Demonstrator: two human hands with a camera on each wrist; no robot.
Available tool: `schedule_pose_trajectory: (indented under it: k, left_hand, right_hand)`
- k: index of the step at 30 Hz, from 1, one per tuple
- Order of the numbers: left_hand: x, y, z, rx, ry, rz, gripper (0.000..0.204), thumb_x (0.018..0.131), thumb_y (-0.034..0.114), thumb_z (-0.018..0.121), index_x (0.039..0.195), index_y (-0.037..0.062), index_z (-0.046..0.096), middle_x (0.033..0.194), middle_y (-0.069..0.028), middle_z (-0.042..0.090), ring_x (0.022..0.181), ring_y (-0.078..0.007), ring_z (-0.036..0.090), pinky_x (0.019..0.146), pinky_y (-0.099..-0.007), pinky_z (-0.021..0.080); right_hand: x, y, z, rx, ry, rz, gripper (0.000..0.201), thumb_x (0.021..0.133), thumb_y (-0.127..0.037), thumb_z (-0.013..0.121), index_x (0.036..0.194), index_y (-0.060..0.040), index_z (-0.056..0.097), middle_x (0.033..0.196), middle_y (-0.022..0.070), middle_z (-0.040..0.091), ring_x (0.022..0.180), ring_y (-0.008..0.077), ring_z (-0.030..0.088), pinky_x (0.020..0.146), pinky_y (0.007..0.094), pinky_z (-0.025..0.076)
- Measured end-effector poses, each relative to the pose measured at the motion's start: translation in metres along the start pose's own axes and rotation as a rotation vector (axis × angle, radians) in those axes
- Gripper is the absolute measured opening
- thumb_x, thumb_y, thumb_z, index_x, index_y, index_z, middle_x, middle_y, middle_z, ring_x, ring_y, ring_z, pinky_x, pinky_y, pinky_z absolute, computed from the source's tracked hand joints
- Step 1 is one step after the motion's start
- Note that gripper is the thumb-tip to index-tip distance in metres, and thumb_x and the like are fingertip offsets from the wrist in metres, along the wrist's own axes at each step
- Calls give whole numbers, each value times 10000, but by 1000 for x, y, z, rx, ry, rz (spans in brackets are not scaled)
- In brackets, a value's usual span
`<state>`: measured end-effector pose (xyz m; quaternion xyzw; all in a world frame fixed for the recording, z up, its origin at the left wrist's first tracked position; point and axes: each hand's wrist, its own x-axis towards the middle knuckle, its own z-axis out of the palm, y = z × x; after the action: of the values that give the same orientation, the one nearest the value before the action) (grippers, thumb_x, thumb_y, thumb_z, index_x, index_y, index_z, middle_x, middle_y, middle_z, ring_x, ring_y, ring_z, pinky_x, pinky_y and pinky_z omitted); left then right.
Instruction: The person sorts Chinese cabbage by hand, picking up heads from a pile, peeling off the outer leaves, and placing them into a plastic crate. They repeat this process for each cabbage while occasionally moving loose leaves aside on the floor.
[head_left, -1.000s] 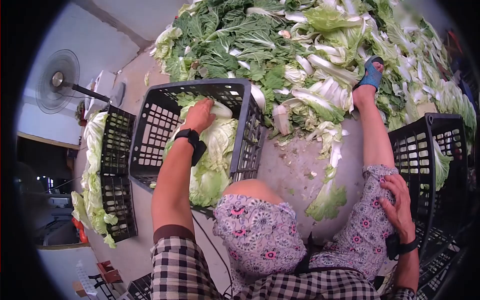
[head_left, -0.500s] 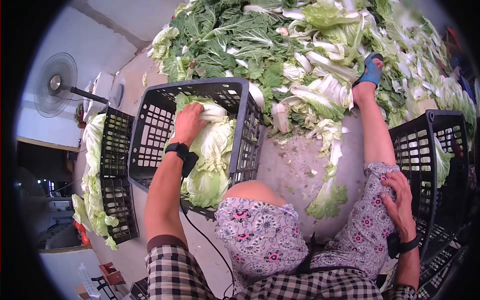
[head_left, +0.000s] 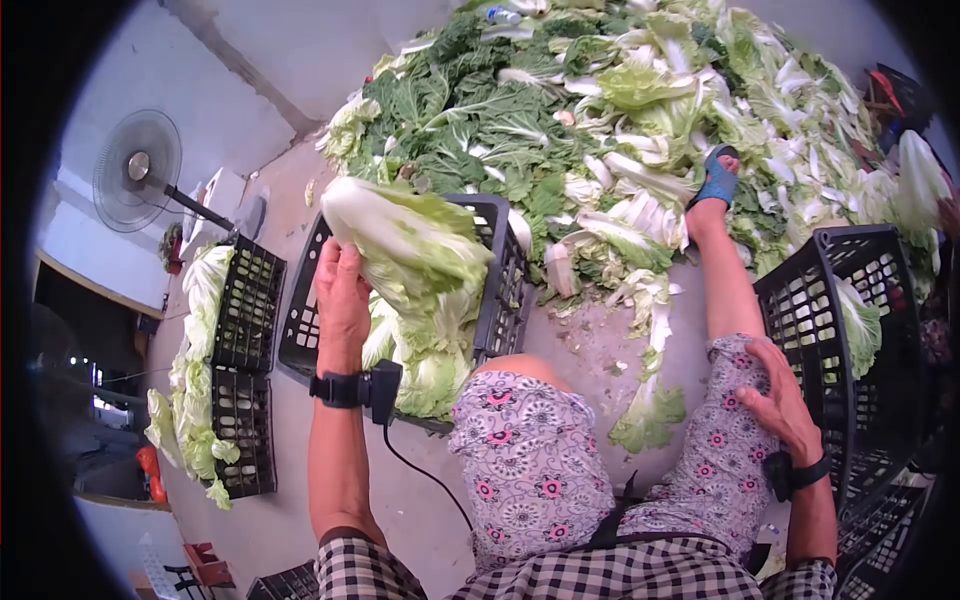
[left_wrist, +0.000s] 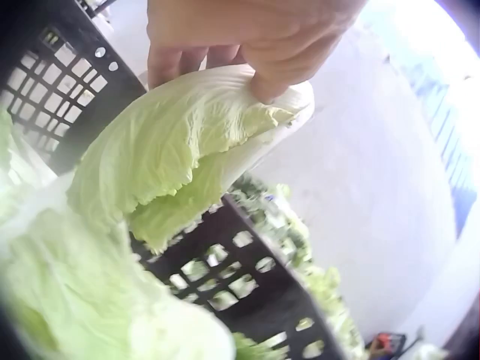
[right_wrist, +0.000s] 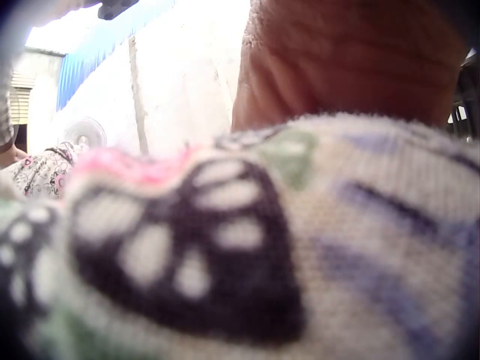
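My left hand (head_left: 342,300) grips a Chinese cabbage (head_left: 400,225) by its white base. In the left wrist view, the thumb lies on the near side of the cabbage (left_wrist: 165,142) and the fingers curl behind it. Its leafy end points right and overlaps a black plastic crate (head_left: 508,290) in the head view. More cabbage (head_left: 440,345) lies inside that crate, partly hidden by the held head. My right hand (head_left: 782,400) rests on the patterned trouser leg (head_left: 715,450), holding nothing; cloth fills most of the right wrist view.
A big heap of loose cabbage leaves (head_left: 600,130) covers the floor ahead, with a sandalled foot (head_left: 715,180) at its edge. Another black crate (head_left: 835,300) stands at right. Stacked crates (head_left: 245,310) with cabbages and a fan (head_left: 138,165) are at left. A cable (head_left: 425,465) hangs from the left wrist.
My left hand has taken hold of a cabbage in the crate and lifted it above the crate, base end up. The right hand stays on the leg. The head view has shifted slightly.
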<state>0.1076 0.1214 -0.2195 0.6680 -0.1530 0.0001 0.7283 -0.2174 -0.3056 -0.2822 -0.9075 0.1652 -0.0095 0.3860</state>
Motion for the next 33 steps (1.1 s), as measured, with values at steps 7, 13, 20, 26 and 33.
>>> schedule_pose_trajectory:
  k: [7, 13, 20, 26, 33]
  left_hand:
    - [-76, 95, 160, -71, -544, -151, 427, 939, 290, 548, 1243, 5, 458, 1159, -51, 574, 1028, -103, 548, 882, -255, 436]
    - [-136, 78, 235, -56, -783, -138, 680, 828, 375, 689, 1327, 6, 412, 1213, -89, 555, 1127, -183, 511, 948, -310, 410]
    - [-121, 61, 213, 307, -921, -51, 513, 832, 276, 674, 1247, 23, 509, 1165, -97, 591, 1062, -196, 561, 872, -323, 466]
    - [-119, 57, 204, 264, -881, -188, 457, 852, 304, 655, 1197, 26, 544, 1103, -57, 598, 970, -139, 562, 809, -280, 459]
    - [-116, 60, 200, 312, -867, -180, 467, 846, 316, 658, 1190, 22, 544, 1098, -56, 594, 963, -132, 556, 807, -276, 458]
  right_hand:
    - [7, -81, -27, 297, 82, -352, 1151, 541, -355, 844, 1422, 14, 202, 1439, 202, 289, 1336, 312, 303, 1105, 373, 237]
    - [-27, -109, 4, 967, -81, -250, 916, 681, -224, 811, 1406, -18, 289, 1306, 144, 473, 1197, 241, 478, 1005, 339, 398]
    - [-74, -30, -93, 881, 512, -115, 686, 713, -57, 749, 1319, -23, 427, 1157, 80, 588, 1014, 160, 594, 884, 299, 498]
    - [-105, 43, -169, 242, 874, 55, 707, 704, -97, 725, 1328, 13, 411, 1146, 115, 594, 979, 157, 594, 864, 278, 481]
    - [-60, 101, -196, -154, 721, 234, 816, 670, -209, 716, 1373, 4, 361, 1228, 182, 537, 1075, 240, 553, 943, 299, 417]
